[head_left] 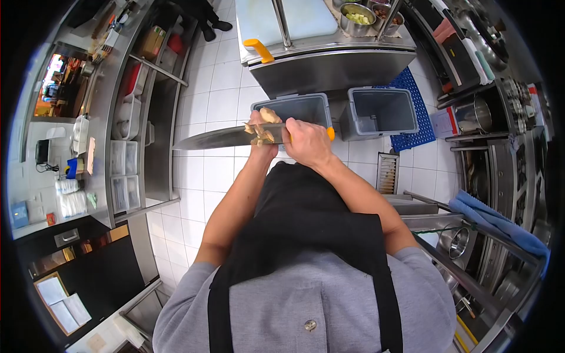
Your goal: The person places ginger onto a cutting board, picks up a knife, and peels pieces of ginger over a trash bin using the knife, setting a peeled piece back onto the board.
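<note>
My right hand [309, 143] is closed round the yellow handle of a large kitchen knife [215, 139], whose broad blade points left. Several pale tan pieces [262, 136], like knobbly ginger, lie against the flat of the blade. Behind the blade is my left hand [263, 152], partly hidden, with fingertips showing above it. A bigger tan lump [269, 115] rests at those fingers. Both hands are over the floor, close to the near edge of a grey plastic bin [292, 106].
A second grey bin [382, 112] stands to the right, beside a blue mat [406, 138]. Ahead is a steel counter [335, 65] with a white cutting board [312, 20], a yellow handle [259, 50] and a bowl of chopped green pieces [358, 16]. A person's shoes [215, 29] show at upper left.
</note>
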`<state>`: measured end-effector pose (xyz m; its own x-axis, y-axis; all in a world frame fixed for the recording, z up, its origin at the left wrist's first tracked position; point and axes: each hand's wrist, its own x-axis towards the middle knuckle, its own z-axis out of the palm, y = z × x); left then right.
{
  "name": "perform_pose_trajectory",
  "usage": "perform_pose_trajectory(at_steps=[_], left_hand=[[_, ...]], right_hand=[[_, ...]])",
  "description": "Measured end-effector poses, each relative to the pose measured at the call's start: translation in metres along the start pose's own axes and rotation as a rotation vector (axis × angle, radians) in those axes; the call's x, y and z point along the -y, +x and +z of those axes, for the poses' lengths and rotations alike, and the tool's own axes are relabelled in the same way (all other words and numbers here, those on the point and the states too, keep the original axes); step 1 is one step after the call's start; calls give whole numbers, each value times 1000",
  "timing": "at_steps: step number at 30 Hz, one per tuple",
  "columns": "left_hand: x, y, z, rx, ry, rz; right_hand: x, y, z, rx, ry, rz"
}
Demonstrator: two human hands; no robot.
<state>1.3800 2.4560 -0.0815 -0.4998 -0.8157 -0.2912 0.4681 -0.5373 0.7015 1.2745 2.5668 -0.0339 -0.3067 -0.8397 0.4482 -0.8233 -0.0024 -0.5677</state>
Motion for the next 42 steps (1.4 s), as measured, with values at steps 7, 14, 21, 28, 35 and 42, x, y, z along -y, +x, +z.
perform_pose_trajectory(at_steps=[7, 14, 21, 28, 35, 42], left_hand=[[2, -7, 6, 48, 41, 112], [-19, -16, 17, -7, 137, -52], [-31, -19, 52, -129, 113, -58], [-20, -15, 41, -18, -12, -61], [-20, -26, 46, -81, -89, -105], [-15, -30, 45, -31, -52, -29]], right_hand=[[-2, 2, 3, -73, -44, -42], [-31, 1, 5, 91, -100, 262], [-25, -2, -5, 123, 1, 492], [-7, 9, -6, -115, -30, 116], [-10, 11, -5, -169, -75, 72], [-12, 11, -6, -177, -100, 81]])
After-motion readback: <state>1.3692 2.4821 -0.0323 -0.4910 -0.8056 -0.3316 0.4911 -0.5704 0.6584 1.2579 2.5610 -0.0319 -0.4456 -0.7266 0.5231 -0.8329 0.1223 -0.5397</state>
